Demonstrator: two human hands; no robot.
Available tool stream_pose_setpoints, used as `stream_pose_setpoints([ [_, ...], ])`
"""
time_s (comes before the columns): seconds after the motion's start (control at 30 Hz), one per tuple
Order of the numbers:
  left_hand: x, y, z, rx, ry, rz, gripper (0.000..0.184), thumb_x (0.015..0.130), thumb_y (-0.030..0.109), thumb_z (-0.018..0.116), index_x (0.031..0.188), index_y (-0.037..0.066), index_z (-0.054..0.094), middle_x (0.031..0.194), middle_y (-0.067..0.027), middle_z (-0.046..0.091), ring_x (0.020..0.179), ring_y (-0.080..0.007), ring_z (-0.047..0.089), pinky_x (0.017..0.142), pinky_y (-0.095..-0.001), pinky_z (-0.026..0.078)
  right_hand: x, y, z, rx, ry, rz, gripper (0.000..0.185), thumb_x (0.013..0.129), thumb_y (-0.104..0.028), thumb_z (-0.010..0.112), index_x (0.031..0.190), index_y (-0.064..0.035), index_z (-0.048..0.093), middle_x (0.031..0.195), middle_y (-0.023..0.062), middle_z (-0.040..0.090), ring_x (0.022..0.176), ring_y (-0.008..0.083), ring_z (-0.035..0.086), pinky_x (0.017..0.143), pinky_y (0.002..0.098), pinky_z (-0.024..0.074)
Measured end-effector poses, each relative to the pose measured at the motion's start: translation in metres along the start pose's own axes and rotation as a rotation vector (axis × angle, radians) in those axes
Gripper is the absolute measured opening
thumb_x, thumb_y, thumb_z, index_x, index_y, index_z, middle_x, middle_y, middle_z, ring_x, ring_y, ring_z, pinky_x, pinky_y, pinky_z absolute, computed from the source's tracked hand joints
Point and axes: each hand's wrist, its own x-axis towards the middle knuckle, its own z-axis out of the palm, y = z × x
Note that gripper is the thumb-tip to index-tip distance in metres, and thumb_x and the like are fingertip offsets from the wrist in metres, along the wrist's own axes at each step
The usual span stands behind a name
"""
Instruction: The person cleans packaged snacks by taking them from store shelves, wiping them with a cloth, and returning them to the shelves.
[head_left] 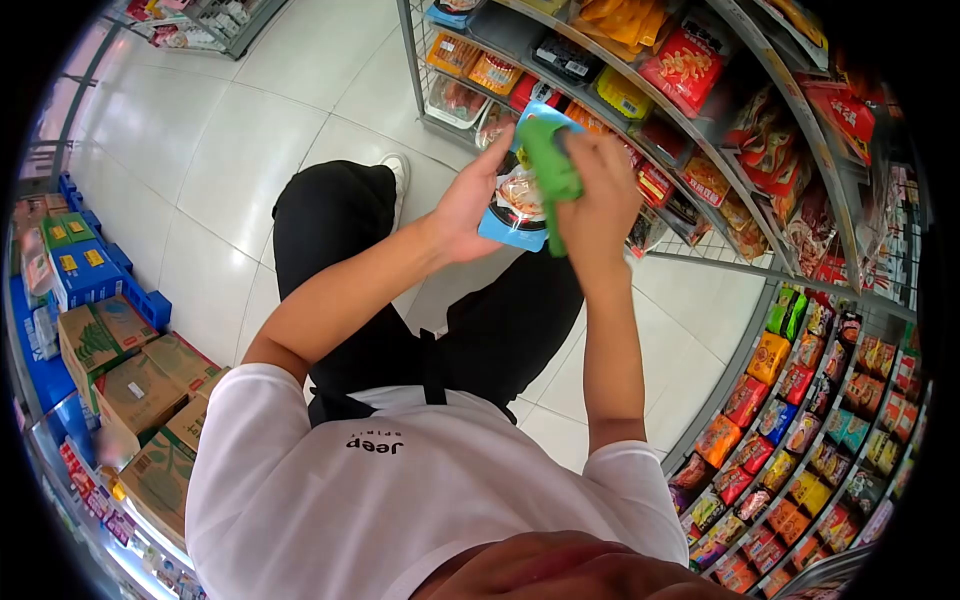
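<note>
Boxes (pixel 140 390) of brown cardboard are stacked at the far left, with a blue carton (pixel 86 272) beyond them. Next comes the pale tiled floor (pixel 265 100), where a white shoe (pixel 397 180) shows just past the left knee, under black trousers (pixel 345 230). The left hand (pixel 465 210) holds a blue package (pixel 518 198) by its left edge, thumb along that edge; its other fingers are mostly hidden behind. The package is held up above the floor, just off the lower left end of a shelf unit (pixel 775 268), its front showing a pictured bowl of food. The right hand (pixel 605 190), blurred, has its fingers bent and clamped on a green cloth (pixel 550 165), which lies against the package's right side. Bagged foods (pixel 685 65) fill the shelf unit's tiers, and farther right, below its lower edge, small colourful packets (pixel 770 425) stand in rows on another rack.
</note>
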Motion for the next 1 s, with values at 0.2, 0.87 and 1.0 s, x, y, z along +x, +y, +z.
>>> stream_pose_setpoints([
  [0.2,0.0,0.002,0.006,0.066,0.001,0.056,0.062,0.105,0.063,0.046,0.139,0.012,0.058,0.131,-0.007,0.069,0.118,-0.0212,0.067,0.103,-0.0404,0.053,-0.004,0.0,0.003,-0.049,0.035,0.019,0.041,0.067,0.0,0.078,0.107,-0.0077,0.073,0.1,0.0072,0.066,0.094,0.0289,0.066,0.076,0.0389,0.0538],
  [0.87,0.007,-0.005,0.0,-0.053,0.007,0.023,0.06,0.107,0.058,0.044,0.139,0.01,0.057,0.136,-0.0096,0.066,0.122,-0.0241,0.065,0.108,-0.0426,0.05,0.003,0.013,0.016,-0.027,-0.016,0.111,0.043,0.069,0.003,0.073,0.111,-0.0067,0.072,0.101,0.0084,0.065,0.095,0.0315,0.065,0.078,0.0423,0.0532],
  [1.0,0.0,0.002,0.012,-0.023,0.164,0.148,0.051,0.106,0.055,0.05,0.129,0.011,0.061,0.122,-0.0063,0.07,0.113,-0.0223,0.066,0.105,-0.0406,0.051,-0.014,-0.005,0.029,0.068,-0.051,0.029,0.038,0.072,0.001,0.074,0.11,-0.0035,0.071,0.1,0.0102,0.065,0.094,0.0336,0.065,0.078,0.0419,0.053],
])
